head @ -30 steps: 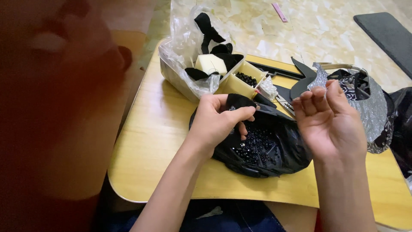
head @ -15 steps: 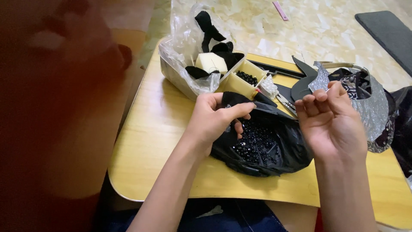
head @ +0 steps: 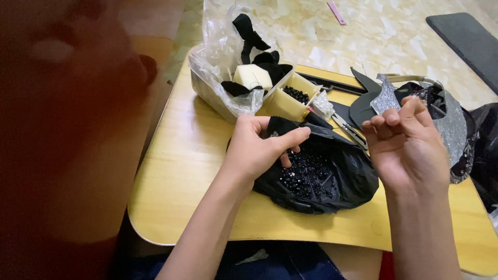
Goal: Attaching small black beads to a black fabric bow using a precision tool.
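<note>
Yellow wooden table (head: 171, 171) over pale marble floor (head: 394, 46). Left hand (head: 257, 148) pinches open a glossy black bag (head: 332, 181) of beads (head: 306, 176); at three o'clock, right hand (head: 410, 145) curls loosely, gripping nothing visible.

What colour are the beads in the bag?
Black and shiny: the beads lie in a black bag, seen in the head view.

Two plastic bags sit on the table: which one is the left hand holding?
The black bag of black beads, lying open in front of the person; the left hand grips its rim. The clear bag lines the box behind and goes untouched.
</note>
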